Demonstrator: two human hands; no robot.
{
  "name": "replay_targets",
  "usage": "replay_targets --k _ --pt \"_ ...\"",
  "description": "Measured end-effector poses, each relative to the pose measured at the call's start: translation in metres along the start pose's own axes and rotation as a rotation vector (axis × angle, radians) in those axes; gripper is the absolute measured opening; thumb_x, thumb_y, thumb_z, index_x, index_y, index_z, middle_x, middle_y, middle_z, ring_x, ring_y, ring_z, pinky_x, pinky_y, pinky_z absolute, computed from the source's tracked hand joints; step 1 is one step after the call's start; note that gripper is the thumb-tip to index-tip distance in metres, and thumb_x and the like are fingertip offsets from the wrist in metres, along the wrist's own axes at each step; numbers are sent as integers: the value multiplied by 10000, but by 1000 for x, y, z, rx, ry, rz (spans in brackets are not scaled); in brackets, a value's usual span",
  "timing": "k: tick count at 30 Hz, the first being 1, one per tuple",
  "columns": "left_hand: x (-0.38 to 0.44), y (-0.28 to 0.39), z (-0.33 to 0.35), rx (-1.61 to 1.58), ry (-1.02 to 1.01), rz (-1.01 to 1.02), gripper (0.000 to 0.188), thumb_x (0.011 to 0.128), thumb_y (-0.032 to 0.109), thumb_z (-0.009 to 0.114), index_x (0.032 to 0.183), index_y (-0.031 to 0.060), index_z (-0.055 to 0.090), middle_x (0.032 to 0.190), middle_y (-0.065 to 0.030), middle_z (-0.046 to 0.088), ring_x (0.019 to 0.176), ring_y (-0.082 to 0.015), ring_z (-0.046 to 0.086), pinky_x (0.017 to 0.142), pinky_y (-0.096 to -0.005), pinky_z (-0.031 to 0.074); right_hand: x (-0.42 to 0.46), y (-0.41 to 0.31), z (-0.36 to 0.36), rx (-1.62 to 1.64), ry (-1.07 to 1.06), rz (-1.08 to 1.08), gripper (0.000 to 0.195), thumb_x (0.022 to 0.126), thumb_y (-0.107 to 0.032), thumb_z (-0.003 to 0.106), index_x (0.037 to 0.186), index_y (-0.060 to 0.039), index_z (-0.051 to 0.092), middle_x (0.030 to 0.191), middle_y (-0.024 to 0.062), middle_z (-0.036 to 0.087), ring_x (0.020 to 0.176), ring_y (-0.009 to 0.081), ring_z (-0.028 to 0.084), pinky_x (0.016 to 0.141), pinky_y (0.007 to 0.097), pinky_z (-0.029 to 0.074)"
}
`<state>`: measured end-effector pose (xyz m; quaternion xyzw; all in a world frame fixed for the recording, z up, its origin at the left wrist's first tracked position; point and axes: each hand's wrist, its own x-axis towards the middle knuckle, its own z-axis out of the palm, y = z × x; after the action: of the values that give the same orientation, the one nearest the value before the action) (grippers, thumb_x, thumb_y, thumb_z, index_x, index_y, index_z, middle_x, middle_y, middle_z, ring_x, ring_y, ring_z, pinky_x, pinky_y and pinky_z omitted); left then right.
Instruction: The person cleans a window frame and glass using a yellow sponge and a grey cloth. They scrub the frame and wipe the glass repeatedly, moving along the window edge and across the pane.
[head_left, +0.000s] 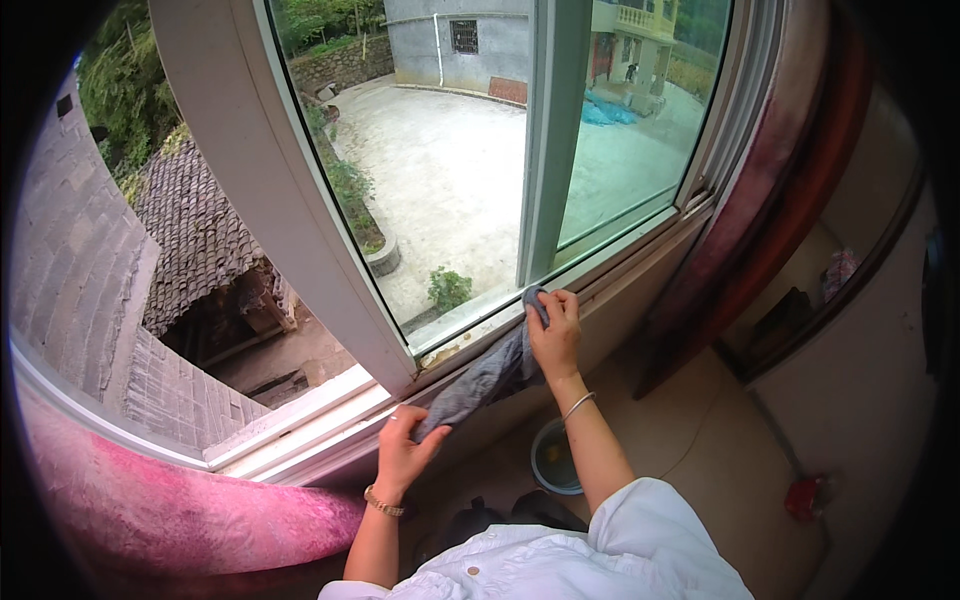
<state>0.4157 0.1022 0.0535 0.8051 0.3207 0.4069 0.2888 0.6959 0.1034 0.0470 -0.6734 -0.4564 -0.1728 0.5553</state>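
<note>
A damp-looking grey cloth (480, 382) stretches between my two hands along the bottom of a sliding window. My right hand (553, 337) grips one bunched end and presses it against the lower rail of the window sash (480, 341). The other end is pinched between the thumb and fingers of my left hand (405, 448), which is over the window track (322, 442). Brownish dirt or worn patches (441, 354) mark the rail's left corner. The sash's white upright (292, 187) stands left of the cloth.
The window stands open on the left. A pink curtain (202, 517) hangs at left, a dark red curtain (757, 247) at right. On the floor below is a bucket (555, 461) holding liquid. A red object (804, 499) lies farther right. Outside are a concrete yard (450, 165) and a tiled roof (195, 232).
</note>
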Motion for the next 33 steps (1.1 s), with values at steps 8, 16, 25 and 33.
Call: replay_targets --k 8,16,25,33 --pt "26 25 45 78 -76 174 263 727 122 803 874 25 608 859 -117 617 747 -297 618 635 -359 506 -29 -43 1 165 -213 -200 276 713 -46 727 970 -96 640 993 70 551 916 291 570 767 391 500" --pt "65 46 81 48 -91 181 246 720 29 770 889 14 591 894 -123 619 798 -286 607 696 -342 488 69 96 -36 -59 124 167 210 794 -138 706 987 -73 653 1015 84 562 926 314 599 743 414 519" --pt "109 87 216 -104 -284 241 198 789 38 716 952 20 605 937 -129 615 831 -313 624 662 -362 512 151 209 -65 -151 174 344 242 795 -178 708 1000 -61 656 1061 99 569 973 333 590 812 418 503" --pt "122 96 257 -136 -270 176 187 786 26 705 942 6 604 921 -142 619 837 -297 622 721 -354 495 162 240 -76 -84 102 296 211 772 -190 715 929 -57 674 1019 123 588 907 341 618 760 420 512"
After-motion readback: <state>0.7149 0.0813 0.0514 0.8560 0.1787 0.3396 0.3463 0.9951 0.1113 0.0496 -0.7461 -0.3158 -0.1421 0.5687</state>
